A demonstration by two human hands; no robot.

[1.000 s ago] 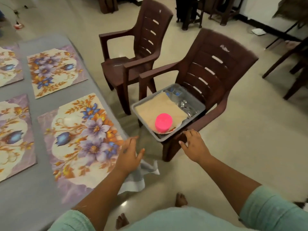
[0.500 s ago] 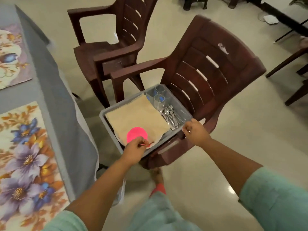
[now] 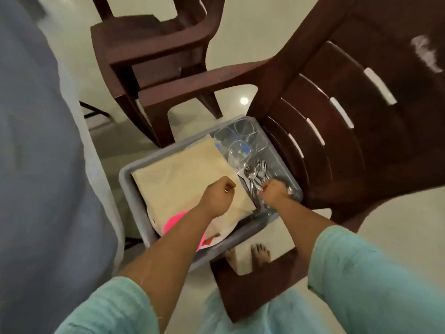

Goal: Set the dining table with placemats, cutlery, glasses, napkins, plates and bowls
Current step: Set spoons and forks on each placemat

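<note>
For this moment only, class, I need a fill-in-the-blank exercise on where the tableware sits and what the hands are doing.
1. The grey tub rests on the seat of a brown ____.
2. The right hand closes its grip on the ____ in the tub.
3. The left hand is above the folded ____ cloth.
4. The clear glasses stand at the tub's ____ end from the person.

Missing words: chair; cutlery; beige; far

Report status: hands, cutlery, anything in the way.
Right hand gripping cutlery in bin. Left hand fisted over napkins, apparently empty. Glasses close by.
</note>
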